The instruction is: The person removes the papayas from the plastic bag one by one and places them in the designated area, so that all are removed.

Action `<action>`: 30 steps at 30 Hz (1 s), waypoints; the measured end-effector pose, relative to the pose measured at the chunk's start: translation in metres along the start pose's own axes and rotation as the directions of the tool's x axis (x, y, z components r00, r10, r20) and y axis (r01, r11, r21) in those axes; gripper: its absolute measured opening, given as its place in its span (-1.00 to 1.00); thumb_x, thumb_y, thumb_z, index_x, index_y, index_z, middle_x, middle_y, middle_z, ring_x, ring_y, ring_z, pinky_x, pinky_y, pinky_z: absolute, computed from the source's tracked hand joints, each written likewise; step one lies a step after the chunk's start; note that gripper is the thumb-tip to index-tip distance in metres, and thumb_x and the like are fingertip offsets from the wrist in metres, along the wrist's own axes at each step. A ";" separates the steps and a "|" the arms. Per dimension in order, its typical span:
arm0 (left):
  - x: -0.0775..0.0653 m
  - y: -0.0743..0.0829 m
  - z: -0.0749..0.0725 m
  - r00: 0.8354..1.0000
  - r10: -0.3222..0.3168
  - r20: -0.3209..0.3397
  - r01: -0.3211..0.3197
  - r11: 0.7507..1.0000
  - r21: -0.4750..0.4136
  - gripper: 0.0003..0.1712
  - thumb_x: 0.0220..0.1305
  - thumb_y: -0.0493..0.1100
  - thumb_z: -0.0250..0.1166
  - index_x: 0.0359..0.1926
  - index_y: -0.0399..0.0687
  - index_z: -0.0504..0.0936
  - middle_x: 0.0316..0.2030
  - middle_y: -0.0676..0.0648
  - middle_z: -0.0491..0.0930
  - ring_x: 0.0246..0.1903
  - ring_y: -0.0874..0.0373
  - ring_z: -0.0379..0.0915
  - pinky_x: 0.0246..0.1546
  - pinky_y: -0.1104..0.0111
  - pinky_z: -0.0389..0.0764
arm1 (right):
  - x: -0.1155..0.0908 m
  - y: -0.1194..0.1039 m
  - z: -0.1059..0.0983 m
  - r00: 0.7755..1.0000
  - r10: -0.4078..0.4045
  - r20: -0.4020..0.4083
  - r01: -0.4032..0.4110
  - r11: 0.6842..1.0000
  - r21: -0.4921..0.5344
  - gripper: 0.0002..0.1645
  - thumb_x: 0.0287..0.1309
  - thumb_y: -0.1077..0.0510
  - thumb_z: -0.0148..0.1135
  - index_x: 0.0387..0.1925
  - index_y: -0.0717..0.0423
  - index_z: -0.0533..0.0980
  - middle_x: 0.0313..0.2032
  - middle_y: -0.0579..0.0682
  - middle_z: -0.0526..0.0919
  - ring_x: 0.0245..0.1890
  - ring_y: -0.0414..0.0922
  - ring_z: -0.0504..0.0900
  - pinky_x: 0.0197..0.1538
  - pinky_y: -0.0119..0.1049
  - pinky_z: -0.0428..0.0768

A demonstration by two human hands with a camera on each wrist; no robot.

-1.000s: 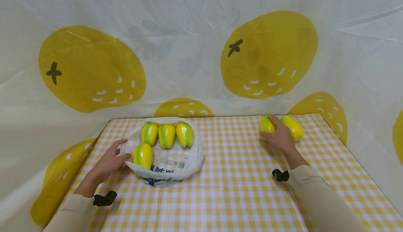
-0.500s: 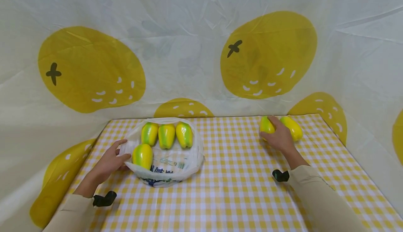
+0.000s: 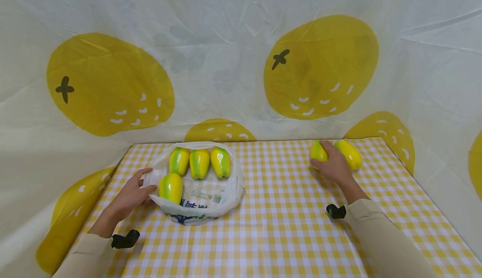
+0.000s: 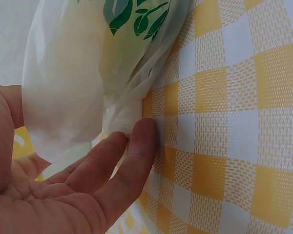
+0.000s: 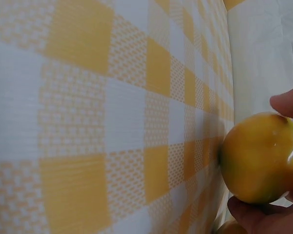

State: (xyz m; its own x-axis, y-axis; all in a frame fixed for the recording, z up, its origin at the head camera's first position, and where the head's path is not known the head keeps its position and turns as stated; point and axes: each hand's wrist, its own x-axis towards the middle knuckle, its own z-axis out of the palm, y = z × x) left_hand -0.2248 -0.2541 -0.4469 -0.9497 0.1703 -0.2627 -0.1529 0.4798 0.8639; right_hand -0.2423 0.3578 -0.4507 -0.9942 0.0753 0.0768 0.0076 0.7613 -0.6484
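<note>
At the left of the table lies a white plastic bag (image 3: 238, 181) with its mouth spread open. Inside, three glossy yellow-green fruits (image 3: 199, 163) lie in a row at the back, and another fruit (image 3: 171, 188) sits at the front left. My left hand (image 3: 129, 192) holds the bag's left rim between thumb and fingers; in the left wrist view the fingers reach around the bag's white film (image 4: 63, 87). Over at the right, my right hand (image 3: 334, 165) grips a yellow-green fruit (image 3: 318, 150) between thumb and fingers, low over the cloth. The right wrist view shows the gripped fruit's end (image 5: 261, 158).
One more yellow fruit (image 3: 349, 154) lies just right of the right hand. A yellow-and-white checked cloth (image 3: 278, 211) covers the table. Behind it and along the sides hangs a pale curtain (image 3: 222, 60) printed with large yellow fruits.
</note>
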 end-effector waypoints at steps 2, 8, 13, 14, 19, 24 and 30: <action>0.000 0.000 0.000 1.000 0.000 0.001 0.000 1.000 0.003 -0.07 0.57 -0.13 0.16 0.66 -0.21 -0.21 0.35 -0.54 0.30 -0.19 0.09 0.67 -0.19 0.25 0.74 | 0.000 0.000 -0.001 1.000 -0.010 0.008 0.010 1.000 -0.001 -0.01 0.37 0.02 0.28 0.60 0.32 0.05 0.55 0.42 0.13 0.35 0.41 0.33 0.30 0.36 0.40; 0.001 0.002 0.000 1.000 -0.005 -0.002 0.005 1.000 0.011 -0.07 0.56 -0.12 0.17 0.66 -0.21 -0.20 0.35 -0.54 0.30 -0.17 0.09 0.66 -0.19 0.24 0.74 | 0.000 0.000 -0.001 0.999 -0.042 0.021 0.043 0.998 -0.036 0.04 0.36 -0.06 0.33 0.60 0.33 0.06 0.58 0.46 0.04 0.48 0.47 0.19 0.38 0.40 0.32; 0.001 0.001 0.001 1.000 -0.006 -0.003 0.006 1.000 0.024 -0.07 0.57 -0.11 0.16 0.67 -0.20 -0.20 0.34 -0.54 0.30 -0.16 0.08 0.65 -0.19 0.23 0.74 | -0.002 0.000 0.000 0.998 -0.050 0.023 0.051 0.998 -0.031 0.04 0.36 -0.08 0.33 0.59 0.34 0.07 0.58 0.48 0.02 0.51 0.48 0.13 0.38 0.41 0.32; 0.001 0.001 0.001 1.000 -0.006 -0.004 0.006 1.000 0.028 -0.07 0.57 -0.10 0.16 0.67 -0.20 -0.19 0.34 -0.54 0.31 -0.16 0.09 0.65 -0.19 0.23 0.74 | -0.002 0.001 0.000 0.998 -0.052 0.023 0.052 0.998 -0.030 0.04 0.36 -0.08 0.33 0.59 0.34 0.07 0.58 0.48 0.02 0.51 0.49 0.12 0.38 0.41 0.32; 0.001 -0.002 0.001 1.000 -0.009 -0.003 0.009 1.000 0.030 -0.08 0.57 -0.11 0.16 0.67 -0.19 -0.19 0.33 -0.52 0.32 -0.16 0.09 0.64 -0.19 0.23 0.74 | -0.004 0.000 0.000 0.998 -0.055 0.022 0.055 0.998 -0.032 0.06 0.36 -0.12 0.32 0.60 0.33 0.07 0.59 0.47 0.00 0.52 0.49 0.10 0.39 0.41 0.30; 0.002 -0.003 0.000 1.000 -0.010 0.002 0.010 1.000 0.019 -0.07 0.57 -0.11 0.16 0.67 -0.18 -0.20 0.34 -0.53 0.30 -0.16 0.08 0.65 -0.18 0.21 0.75 | -0.006 -0.006 -0.003 0.998 -0.065 0.011 0.065 0.997 -0.035 0.06 0.36 -0.12 0.33 0.60 0.33 0.07 0.60 0.44 -0.01 0.55 0.47 0.05 0.46 0.42 0.20; 0.000 -0.001 0.000 1.000 -0.009 -0.004 0.009 1.000 0.020 -0.08 0.56 -0.11 0.16 0.66 -0.20 -0.19 0.32 -0.52 0.32 -0.16 0.08 0.65 -0.18 0.21 0.75 | -0.009 -0.023 -0.006 0.997 -0.081 -0.017 0.081 0.996 -0.049 0.04 0.36 -0.16 0.32 0.60 0.27 0.10 0.63 0.35 -0.03 0.57 0.44 0.03 0.48 0.43 0.15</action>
State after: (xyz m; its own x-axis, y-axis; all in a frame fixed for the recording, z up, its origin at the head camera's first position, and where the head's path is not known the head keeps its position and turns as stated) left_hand -0.2248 -0.2550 -0.4479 -0.9494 0.1625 -0.2686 -0.1560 0.4983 0.8529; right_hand -0.2327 0.3438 -0.4319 -0.9895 0.0240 0.1423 -0.0673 0.7955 -0.6022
